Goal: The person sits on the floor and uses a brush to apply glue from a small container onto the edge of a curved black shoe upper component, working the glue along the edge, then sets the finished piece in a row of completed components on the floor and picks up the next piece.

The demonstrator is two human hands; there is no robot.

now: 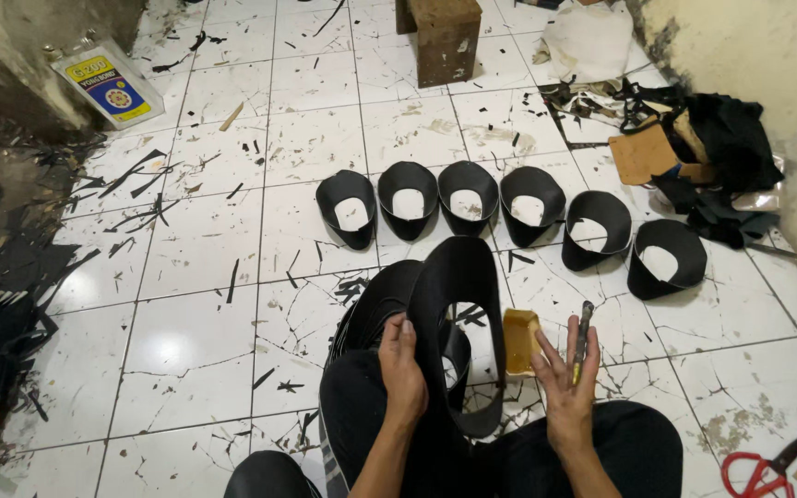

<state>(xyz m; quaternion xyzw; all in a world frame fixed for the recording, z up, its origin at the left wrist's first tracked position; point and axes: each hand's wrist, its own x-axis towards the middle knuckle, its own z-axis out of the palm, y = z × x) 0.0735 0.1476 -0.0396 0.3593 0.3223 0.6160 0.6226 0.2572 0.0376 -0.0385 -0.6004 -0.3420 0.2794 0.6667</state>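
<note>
Piece in hand: a black, curved, flexible cut-out sheet with an oval opening (458,304) stood upright on the person's lap, near centre, at the front of a stack of like black pieces (375,309).
Left hand (404,369): its grip was pressed together on the near left edge of the black sheet, fingers curled over the rim.
Right hand (566,378): fingers were spread loosely, with a thin dark brush-like tool (583,337) pinched between them, just right of the sheet and not touching it.
Handling: it looked light, thin and bendy, likely to flop if held by one corner; the solid band beside the opening seemed the best hold.
Beside it: a small yellowish tin (519,339) sat on the floor between sheet and right hand.
Far row: six finished black curved pieces (468,195) stood side by side.
Floor: white cracked tiles (205,304), littered with black offcuts; red-handled scissors (758,472) lay near right.
Room: a yellow rectangular can (108,85) far left, a wooden block (445,37) far centre, a heap of black material (721,148) by the right wall.
</note>
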